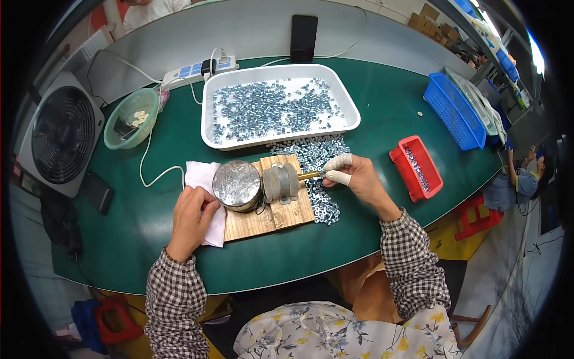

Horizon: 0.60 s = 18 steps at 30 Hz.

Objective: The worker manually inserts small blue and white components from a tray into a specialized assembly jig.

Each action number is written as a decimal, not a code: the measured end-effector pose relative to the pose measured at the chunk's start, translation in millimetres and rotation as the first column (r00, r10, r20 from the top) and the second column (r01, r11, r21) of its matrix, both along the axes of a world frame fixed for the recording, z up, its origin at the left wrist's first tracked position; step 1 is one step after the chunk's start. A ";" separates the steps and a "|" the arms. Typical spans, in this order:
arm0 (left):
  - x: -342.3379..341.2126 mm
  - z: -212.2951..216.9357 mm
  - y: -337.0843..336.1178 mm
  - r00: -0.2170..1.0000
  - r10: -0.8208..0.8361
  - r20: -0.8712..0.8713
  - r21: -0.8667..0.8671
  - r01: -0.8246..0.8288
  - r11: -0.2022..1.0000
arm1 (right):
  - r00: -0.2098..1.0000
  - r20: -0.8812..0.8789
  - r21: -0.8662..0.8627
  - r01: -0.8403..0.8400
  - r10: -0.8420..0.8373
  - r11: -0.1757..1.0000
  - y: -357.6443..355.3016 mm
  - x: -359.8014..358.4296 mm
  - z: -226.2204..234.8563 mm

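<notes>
On a wooden board [239,226] stands a small motor-like device with a grey body [281,183] and a brass-coloured shaft [309,175] pointing right. My right hand [357,179], with white finger cots on thumb and forefinger, pinches a small silver metal part [321,175] at the shaft's tip; the fingers partly cover it. Beside the board, my left hand [192,216] rests on a white cloth [216,232] with fingers curled in; what they hold, if anything, is hidden. A round drum wrapped in clear film [237,184] sits between that hand and the grey body.
Many small metal parts [311,152] lie loose behind and right of the board. More fill a white tray [281,141]. A red bin [418,170] and blue basket [457,113] stand right; a green bowl [128,140] and fan [63,134] left. A phone [304,39] leans behind.
</notes>
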<state>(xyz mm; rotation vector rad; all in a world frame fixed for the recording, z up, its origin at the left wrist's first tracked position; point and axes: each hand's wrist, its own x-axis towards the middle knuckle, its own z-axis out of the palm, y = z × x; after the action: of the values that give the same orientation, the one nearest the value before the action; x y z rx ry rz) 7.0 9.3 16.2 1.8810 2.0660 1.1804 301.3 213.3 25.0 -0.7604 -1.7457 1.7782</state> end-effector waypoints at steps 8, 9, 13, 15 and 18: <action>-0.4 0.0 2.5 1.000 -0.014 -0.010 0.010 0.015 1.000 | 0.998 -0.057 0.038 0.008 -0.006 0.999 1.3 -0.7 -3.7; -1.5 0.3 1.2 1.000 -0.009 -0.021 0.009 0.009 1.000 | 0.998 -0.055 0.044 0.017 -0.014 0.999 1.2 -1.4 -3.3; -1.2 -2.6 2.0 1.000 -0.008 0.007 -0.025 0.009 1.000 | 0.998 -0.065 0.085 -0.012 0.017 0.996 3.3 -3.4 -13.2; -4.2 -3.4 -2.6 0.999 -0.032 -0.004 -0.037 0.032 0.999 | 0.991 -0.130 0.101 -0.017 0.030 0.995 -0.7 -8.8 -15.1; -4.1 2.9 -8.3 0.995 -0.052 0.087 -0.105 0.061 0.993 | 0.993 -0.106 0.151 -0.042 0.058 0.988 -1.5 -12.7 -14.0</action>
<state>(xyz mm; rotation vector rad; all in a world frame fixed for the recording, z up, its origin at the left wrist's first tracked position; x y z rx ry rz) 2.8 1.0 19.1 1.7976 1.9775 1.0927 288.6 211.9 11.0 -0.5509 -1.8138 1.6668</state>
